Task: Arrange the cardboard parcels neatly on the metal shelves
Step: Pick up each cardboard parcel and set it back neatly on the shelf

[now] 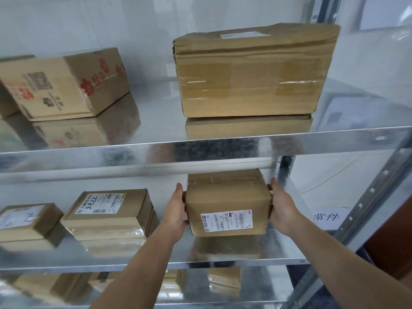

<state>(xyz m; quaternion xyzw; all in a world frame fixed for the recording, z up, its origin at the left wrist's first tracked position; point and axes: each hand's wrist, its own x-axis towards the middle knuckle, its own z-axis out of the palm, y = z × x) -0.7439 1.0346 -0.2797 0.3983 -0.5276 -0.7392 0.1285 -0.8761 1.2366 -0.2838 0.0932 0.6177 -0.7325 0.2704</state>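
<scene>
- Two bare forearms are reaching up and forward from the bottom of the view.
- On the lowest shelf, a taped brown parcel [224,281] is lying behind the front rail.
- The left hand [176,210] and right hand [282,208] are clasping the labelled cardboard parcel [227,208] by its two sides, one hand on each.
- That parcel is sitting at the right end of the middle metal shelf [167,248], its lower edge meeting its own reflection.
- Further left, a flat parcel marked 7786 [107,212] and a small flat parcel [29,219] are resting apart from it.
- A paper sign [326,217] is lying to the right.
- On the top shelf, a large taped parcel [252,72] is standing right, and a flower-printed box [64,83] is sitting askew left.
</scene>
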